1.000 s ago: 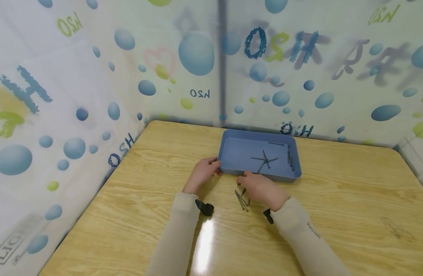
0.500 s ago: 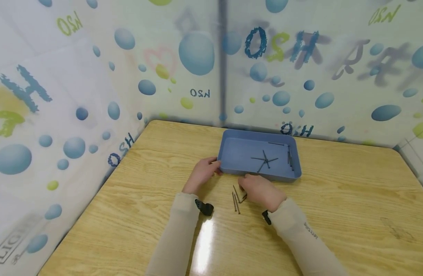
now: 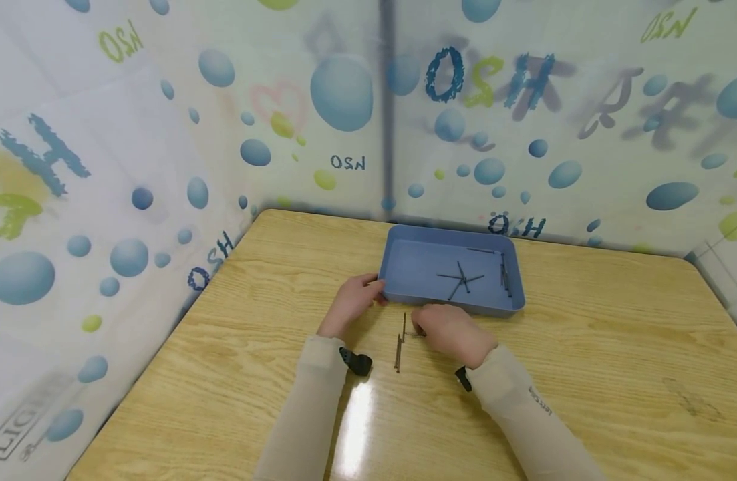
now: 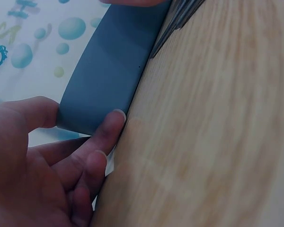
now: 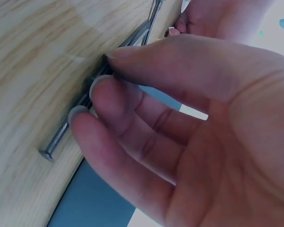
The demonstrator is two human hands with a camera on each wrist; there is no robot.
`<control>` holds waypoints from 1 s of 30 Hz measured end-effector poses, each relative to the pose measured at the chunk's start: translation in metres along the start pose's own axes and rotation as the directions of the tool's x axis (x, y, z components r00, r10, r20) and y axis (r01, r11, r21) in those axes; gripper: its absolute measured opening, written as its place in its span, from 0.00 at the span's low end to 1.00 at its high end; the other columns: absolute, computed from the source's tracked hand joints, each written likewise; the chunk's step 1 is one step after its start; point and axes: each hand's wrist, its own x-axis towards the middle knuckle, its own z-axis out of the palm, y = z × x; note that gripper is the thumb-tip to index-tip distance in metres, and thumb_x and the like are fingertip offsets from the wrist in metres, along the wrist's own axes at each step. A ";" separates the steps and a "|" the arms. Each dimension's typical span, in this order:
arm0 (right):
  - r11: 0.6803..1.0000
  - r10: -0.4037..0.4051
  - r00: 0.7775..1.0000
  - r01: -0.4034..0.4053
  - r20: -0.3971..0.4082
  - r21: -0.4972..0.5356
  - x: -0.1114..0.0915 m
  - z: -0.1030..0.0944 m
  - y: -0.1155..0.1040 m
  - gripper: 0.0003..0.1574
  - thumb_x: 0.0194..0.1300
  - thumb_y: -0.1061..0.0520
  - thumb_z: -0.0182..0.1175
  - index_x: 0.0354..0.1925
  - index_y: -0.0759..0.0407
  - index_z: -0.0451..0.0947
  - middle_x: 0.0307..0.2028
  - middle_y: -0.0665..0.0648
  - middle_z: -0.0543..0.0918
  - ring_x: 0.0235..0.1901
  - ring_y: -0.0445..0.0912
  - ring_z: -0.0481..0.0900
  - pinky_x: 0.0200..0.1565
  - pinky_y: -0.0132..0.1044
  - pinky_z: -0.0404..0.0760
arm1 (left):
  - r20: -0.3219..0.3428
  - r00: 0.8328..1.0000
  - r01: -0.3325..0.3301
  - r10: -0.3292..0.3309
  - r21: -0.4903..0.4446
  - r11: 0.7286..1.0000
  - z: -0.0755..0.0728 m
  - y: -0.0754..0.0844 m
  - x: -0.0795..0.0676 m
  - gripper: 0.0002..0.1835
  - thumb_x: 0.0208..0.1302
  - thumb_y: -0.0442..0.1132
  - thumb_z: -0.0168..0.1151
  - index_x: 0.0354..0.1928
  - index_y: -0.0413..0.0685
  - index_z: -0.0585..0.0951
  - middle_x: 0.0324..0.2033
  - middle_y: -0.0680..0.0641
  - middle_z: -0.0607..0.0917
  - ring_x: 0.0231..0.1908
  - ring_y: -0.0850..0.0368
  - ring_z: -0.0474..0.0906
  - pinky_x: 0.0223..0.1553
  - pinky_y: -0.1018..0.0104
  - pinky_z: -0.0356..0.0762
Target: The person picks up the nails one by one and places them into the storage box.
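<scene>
My left hand [image 3: 353,300] holds the near left corner of a shallow blue tray [image 3: 413,264], with the thumb at its rim and fingertips [image 4: 114,124] against the outer wall. Just in front of the tray, my right hand [image 3: 455,331] is low over the table. Its thumb and fingers pinch a dark nail [image 5: 59,138]; the flat head sticks out past the fingertips and the middle is covered by them. More loose nails [image 3: 398,354] lie on the table to the left of this hand, roughly pointing away from me.
Inside the tray, several nails [image 3: 464,278] cross one another in a star shape. Others [image 3: 505,275] lie along its right wall, and one nail [image 3: 481,250] is near the back wall. The wooden table [image 3: 615,334] meets printed curtains [image 3: 344,160] behind and at the left.
The loose nails have shifted left and now lie closer to parallel. My right hand has moved slightly, its fingers drawn in lower by the nails. The left hand and tray stay put.
</scene>
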 end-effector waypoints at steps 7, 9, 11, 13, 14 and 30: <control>1.000 0.008 1.000 -0.009 0.020 0.022 0.002 0.001 0.001 0.10 0.59 0.67 0.54 0.24 0.55 0.71 0.17 0.49 0.67 0.19 0.42 0.59 0.25 0.35 0.58 | -0.009 1.000 -0.004 0.004 -0.018 1.000 0.000 -0.002 0.001 0.17 0.65 0.51 0.46 0.48 0.54 0.77 0.25 0.51 0.83 0.32 0.58 0.75 0.35 0.63 0.71; 0.999 0.014 1.000 -0.015 0.027 0.030 0.002 0.001 0.001 0.10 0.60 0.66 0.54 0.24 0.54 0.71 0.18 0.49 0.68 0.19 0.42 0.59 0.25 0.35 0.59 | -0.010 1.000 -0.005 0.005 -0.013 1.000 0.000 -0.002 0.001 0.16 0.65 0.51 0.47 0.48 0.54 0.77 0.25 0.51 0.83 0.32 0.58 0.75 0.35 0.63 0.72; 0.999 0.019 0.999 -0.020 0.030 0.032 0.002 0.001 0.001 0.10 0.60 0.66 0.54 0.24 0.54 0.71 0.18 0.49 0.68 0.20 0.42 0.60 0.26 0.36 0.59 | -0.010 1.000 -0.003 0.003 -0.007 1.000 0.000 -0.002 0.001 0.17 0.65 0.52 0.46 0.47 0.55 0.78 0.25 0.51 0.83 0.32 0.59 0.75 0.35 0.64 0.72; 0.999 0.025 0.999 -0.026 0.034 0.032 0.002 0.001 0.001 0.10 0.60 0.65 0.54 0.24 0.54 0.71 0.18 0.49 0.68 0.20 0.42 0.60 0.26 0.36 0.60 | -0.008 1.000 -0.002 0.002 -0.002 1.000 0.001 -0.002 0.001 0.17 0.65 0.52 0.46 0.47 0.55 0.77 0.25 0.52 0.83 0.33 0.59 0.75 0.35 0.64 0.72; 0.999 0.027 0.999 -0.028 0.033 0.030 0.003 0.001 0.002 0.11 0.60 0.65 0.54 0.23 0.54 0.70 0.18 0.49 0.68 0.20 0.42 0.60 0.26 0.36 0.60 | -0.007 1.000 0.000 0.000 0.001 1.000 0.001 -0.002 0.001 0.17 0.65 0.53 0.46 0.47 0.55 0.77 0.25 0.52 0.83 0.33 0.59 0.75 0.35 0.64 0.72; 0.995 0.061 0.998 -0.061 0.001 0.073 -0.003 -0.013 0.006 0.17 0.62 0.55 0.55 0.17 0.52 0.71 0.13 0.48 0.65 0.13 0.40 0.61 0.20 0.34 0.62 | -0.002 1.000 0.009 -0.009 -0.016 1.000 0.000 -0.001 0.000 0.21 0.65 0.52 0.47 0.54 0.51 0.75 0.25 0.51 0.83 0.34 0.60 0.76 0.36 0.64 0.72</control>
